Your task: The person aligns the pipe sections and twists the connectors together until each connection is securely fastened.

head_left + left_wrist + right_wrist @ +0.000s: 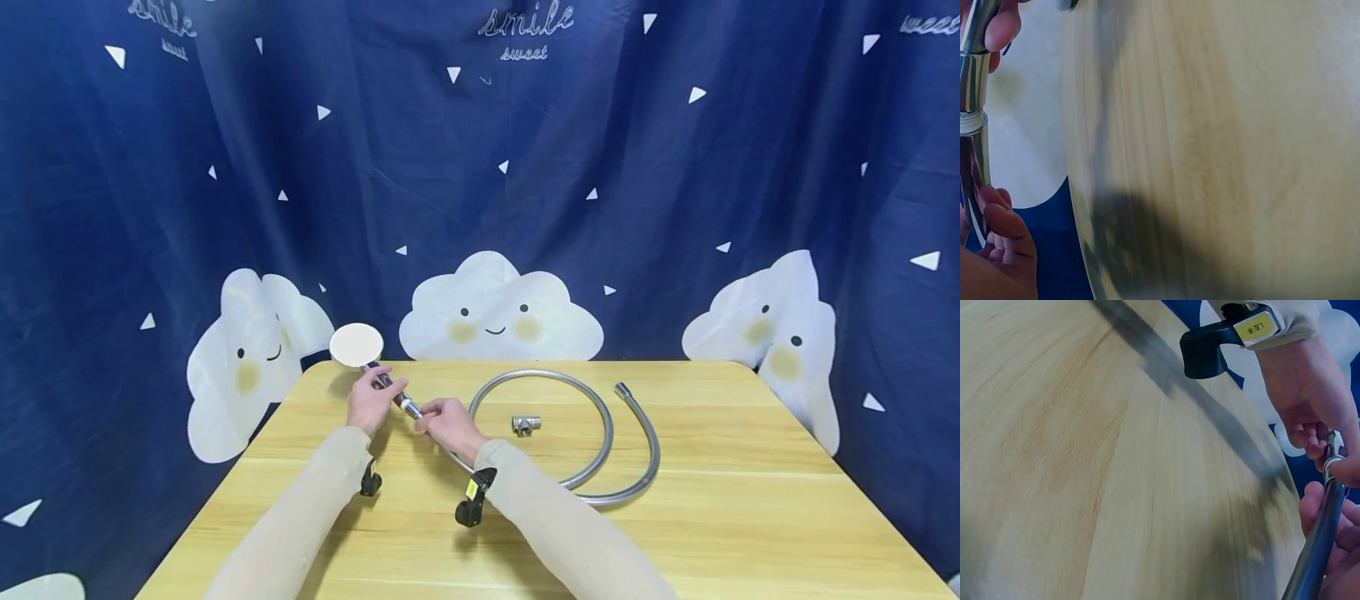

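Observation:
A hand shower with a round white face and a shiny handle is held above the table's far left. My left hand grips its handle, fingers wrapped around it in the left wrist view. At the handle's lower end, my right hand pinches the metal end of a grey shower hose. In the left wrist view, a pale white ring shows between the handle and the metal end piece. The hose runs back through the right hand in the right wrist view.
The hose loops across the wooden table, its free end with a metal nut lying toward the right. Inside the loop lies a small metal tee fitting. A blue curtain with clouds hangs behind the table and at both sides.

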Demonstrator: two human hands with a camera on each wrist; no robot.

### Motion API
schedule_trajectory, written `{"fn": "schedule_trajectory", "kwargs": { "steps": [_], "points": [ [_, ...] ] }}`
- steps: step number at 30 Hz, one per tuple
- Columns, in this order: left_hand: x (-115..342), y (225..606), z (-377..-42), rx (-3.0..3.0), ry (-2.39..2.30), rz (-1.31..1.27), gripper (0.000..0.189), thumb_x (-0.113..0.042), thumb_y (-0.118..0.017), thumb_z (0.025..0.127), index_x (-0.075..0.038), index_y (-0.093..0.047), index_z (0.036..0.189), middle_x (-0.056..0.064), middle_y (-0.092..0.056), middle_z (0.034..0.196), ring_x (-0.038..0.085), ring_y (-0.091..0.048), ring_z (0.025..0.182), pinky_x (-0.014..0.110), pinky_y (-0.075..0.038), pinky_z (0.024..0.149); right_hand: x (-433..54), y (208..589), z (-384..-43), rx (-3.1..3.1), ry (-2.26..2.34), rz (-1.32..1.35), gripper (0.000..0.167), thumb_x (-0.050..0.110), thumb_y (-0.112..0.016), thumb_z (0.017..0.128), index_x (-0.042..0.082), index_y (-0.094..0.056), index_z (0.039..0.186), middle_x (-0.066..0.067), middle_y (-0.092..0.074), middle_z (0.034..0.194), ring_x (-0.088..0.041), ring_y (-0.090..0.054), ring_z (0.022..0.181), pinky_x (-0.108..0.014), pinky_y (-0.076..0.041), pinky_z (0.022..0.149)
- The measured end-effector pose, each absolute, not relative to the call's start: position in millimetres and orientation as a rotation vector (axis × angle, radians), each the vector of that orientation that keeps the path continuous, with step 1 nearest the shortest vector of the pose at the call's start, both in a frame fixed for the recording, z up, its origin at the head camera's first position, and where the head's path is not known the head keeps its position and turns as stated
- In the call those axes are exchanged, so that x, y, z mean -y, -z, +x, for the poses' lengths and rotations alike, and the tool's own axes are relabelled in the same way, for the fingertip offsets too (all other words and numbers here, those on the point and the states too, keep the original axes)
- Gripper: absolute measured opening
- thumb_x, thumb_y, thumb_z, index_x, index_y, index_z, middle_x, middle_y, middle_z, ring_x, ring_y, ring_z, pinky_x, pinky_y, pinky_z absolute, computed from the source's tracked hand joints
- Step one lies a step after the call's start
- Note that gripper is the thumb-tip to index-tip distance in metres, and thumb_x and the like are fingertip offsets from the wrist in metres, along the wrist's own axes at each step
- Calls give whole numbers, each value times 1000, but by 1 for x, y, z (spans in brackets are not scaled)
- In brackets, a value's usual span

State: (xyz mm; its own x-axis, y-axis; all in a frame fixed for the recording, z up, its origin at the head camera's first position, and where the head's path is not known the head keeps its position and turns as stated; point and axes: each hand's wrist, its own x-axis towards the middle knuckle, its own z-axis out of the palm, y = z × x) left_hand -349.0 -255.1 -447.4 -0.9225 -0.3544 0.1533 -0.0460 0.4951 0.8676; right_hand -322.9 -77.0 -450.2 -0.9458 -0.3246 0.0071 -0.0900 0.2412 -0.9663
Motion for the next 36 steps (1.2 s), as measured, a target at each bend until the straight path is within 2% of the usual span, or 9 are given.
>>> {"fn": "schedule_trajectory", "kwargs": {
  "steps": [2,8,15,24,30,33,36],
  "points": [
    [254,448,-349,2429,1383,330,56,-40,-76,88,-14,-61,135,17,-63,122,31,-55,108,42,-42,93,78,450,-322,-2321,1784,-379,25,8,-73,85,0,-70,109,-5,-72,88,-35,-71,83,-22,-43,53],
    [252,447,-347,2419,1359,316,57,-41,-77,87,-14,-62,135,17,-65,121,32,-56,108,43,-42,93,80,449,-321,-2309,1812,-340,19,8,-73,86,2,-69,104,-10,-73,88,-37,-70,82,-23,-41,47],
    [251,448,-347,2398,1349,313,55,-42,-77,87,-14,-63,133,16,-66,119,31,-57,107,42,-41,94,84,451,-322,-2364,1803,-327,16,8,-73,85,4,-70,100,-3,-72,80,-33,-70,76,-23,-41,46],
    [252,449,-344,2366,1350,303,52,-39,-78,86,-13,-64,130,11,-62,100,27,-54,92,35,-38,80,85,454,-322,-2361,1820,-330,14,11,-74,87,4,-70,98,-1,-70,81,-34,-71,78,-23,-44,50],
    [251,451,-344,2356,1367,331,48,-37,-78,87,-15,-65,127,7,-59,93,23,-52,85,32,-38,76,84,454,-322,-2343,1801,-343,12,13,-70,91,4,-71,99,-6,-72,86,-33,-70,80,-23,-42,49],
    [251,452,-344,2347,1387,338,47,-36,-78,87,-15,-65,127,7,-59,93,23,-51,84,32,-38,75,83,455,-322,-2345,1774,-370,14,13,-67,93,4,-72,102,-11,-73,90,-30,-69,79,-22,-41,51],
    [251,451,-342,2337,1404,332,47,-36,-78,87,-13,-64,126,7,-58,92,22,-51,84,32,-38,74,83,456,-324,-2345,1737,-416,21,14,-62,96,0,-73,108,-15,-73,92,-20,-63,70,-21,-39,52]
  ]
}}
